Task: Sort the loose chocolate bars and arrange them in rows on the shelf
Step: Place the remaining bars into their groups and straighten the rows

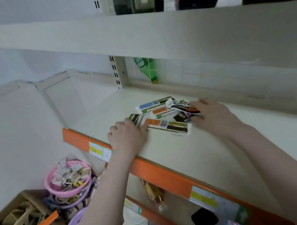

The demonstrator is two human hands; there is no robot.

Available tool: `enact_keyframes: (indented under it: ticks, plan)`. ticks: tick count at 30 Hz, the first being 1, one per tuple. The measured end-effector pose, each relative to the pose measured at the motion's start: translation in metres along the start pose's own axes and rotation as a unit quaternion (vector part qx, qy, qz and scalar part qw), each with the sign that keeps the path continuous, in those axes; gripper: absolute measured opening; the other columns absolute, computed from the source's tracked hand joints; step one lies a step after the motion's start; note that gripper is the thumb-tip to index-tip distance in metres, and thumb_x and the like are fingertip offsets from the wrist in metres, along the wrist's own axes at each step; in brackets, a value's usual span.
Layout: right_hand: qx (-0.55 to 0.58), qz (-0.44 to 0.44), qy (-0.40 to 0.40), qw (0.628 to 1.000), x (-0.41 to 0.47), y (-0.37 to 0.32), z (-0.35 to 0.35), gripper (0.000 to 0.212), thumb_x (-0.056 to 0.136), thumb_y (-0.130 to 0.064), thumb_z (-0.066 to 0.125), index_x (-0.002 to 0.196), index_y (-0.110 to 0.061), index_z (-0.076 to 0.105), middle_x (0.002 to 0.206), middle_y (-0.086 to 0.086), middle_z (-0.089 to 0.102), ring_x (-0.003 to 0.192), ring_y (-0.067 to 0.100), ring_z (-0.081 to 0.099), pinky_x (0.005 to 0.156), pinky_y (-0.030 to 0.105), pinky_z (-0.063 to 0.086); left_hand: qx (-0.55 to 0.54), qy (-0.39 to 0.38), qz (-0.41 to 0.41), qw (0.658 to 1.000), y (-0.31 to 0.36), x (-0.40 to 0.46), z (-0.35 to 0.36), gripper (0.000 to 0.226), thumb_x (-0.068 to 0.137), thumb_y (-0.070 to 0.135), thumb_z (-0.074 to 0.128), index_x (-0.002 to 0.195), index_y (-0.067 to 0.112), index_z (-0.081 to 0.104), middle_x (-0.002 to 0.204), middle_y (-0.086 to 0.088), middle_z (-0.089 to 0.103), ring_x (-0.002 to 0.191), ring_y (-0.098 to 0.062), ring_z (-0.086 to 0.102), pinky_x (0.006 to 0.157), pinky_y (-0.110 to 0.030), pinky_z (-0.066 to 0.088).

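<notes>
chocolate bars (165, 117), loose and overlapping, heaped in a small pile toward the middle of the white shelf (197, 155), some way back from its orange front edge (158, 174). not in rows yet: wrappers at odd angles, long white ones with blue and orange panels at the back, a long white bar (167, 127) with orange and dark panels across the front, a dark crumpled wrapper (183, 110) on the right side. likely bunched there so as to be squared up before lining out, with bare shelf on every side for the rows.

left hand (128, 136) at the left end of the front bar, palm down, fingers together and bent over that end, apparently pinning or nudging it straight; whether the thumb is under the wrapper cannot be told. right hand (211, 115) at the right side of the pile, fingers laid flat and fairly close against the dark wrappers, pressing in rather than gripping, as judged from the blur. both hands bracketing the pile, presumably to gather and align.

further out: upper shelf (133, 34) with packets overhead, green bottle (146, 68) behind the back panel, pink basket (69, 178) of small packets and a cardboard box (20, 222) down at the left, lower shelf goods below the orange edge.
</notes>
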State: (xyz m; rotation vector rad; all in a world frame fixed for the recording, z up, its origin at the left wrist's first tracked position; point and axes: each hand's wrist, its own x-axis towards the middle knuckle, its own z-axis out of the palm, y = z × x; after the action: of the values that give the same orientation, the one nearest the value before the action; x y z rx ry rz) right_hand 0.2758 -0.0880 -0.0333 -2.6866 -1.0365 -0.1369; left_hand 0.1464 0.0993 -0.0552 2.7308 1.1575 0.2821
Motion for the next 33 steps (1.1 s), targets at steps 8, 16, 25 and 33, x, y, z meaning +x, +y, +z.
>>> enact_keyframes:
  ticks: [8,16,25,33]
  plan:
    - [0.011,-0.009,-0.125,0.992,0.039,0.021,0.003,0.051,0.094,-0.033,0.043,0.142,-0.02,0.029,0.141,0.011,0.041,0.128,0.027,0.038,0.102,0.037,0.034,-0.124,-0.085,0.051,0.987,-0.018,0.039,-0.008,0.044,0.068,0.051,0.071,0.066,0.02,0.04,0.069,0.005,0.05,0.074,-0.022,0.056,0.059,-0.028,0.037]
    - [-0.007,0.044,-0.099,0.994,0.039,0.017,0.005,0.051,0.089,-0.041,0.05,0.134,-0.019,0.042,0.129,0.013,0.05,0.12,0.034,0.041,0.101,0.045,0.036,-0.185,-0.116,0.15,0.964,-0.032,0.047,-0.008,0.024,0.072,0.032,0.07,0.076,0.021,0.049,0.068,0.007,0.051,0.062,-0.004,0.046,0.049,-0.023,0.032]
    - [0.019,0.144,-0.053,0.988,0.026,0.015,0.004,0.053,0.072,-0.053,0.066,0.11,-0.017,0.055,0.109,0.009,0.063,0.106,0.031,0.049,0.088,0.037,0.041,-0.197,-0.128,0.349,0.907,-0.014,0.045,-0.024,0.017,0.071,0.022,0.069,0.078,0.013,0.056,0.079,0.002,0.046,0.079,-0.019,0.048,0.066,-0.03,0.039]
    - [0.143,0.234,-0.059,0.96,0.005,0.012,-0.001,0.039,0.065,-0.036,0.075,0.085,-0.006,0.061,0.077,0.008,0.061,0.067,0.022,0.053,0.057,0.029,0.038,-0.06,-0.188,0.465,0.863,0.016,0.047,-0.013,0.03,0.079,0.032,0.064,0.084,0.008,0.047,0.087,-0.001,0.045,0.088,-0.02,0.044,0.076,-0.033,0.039]
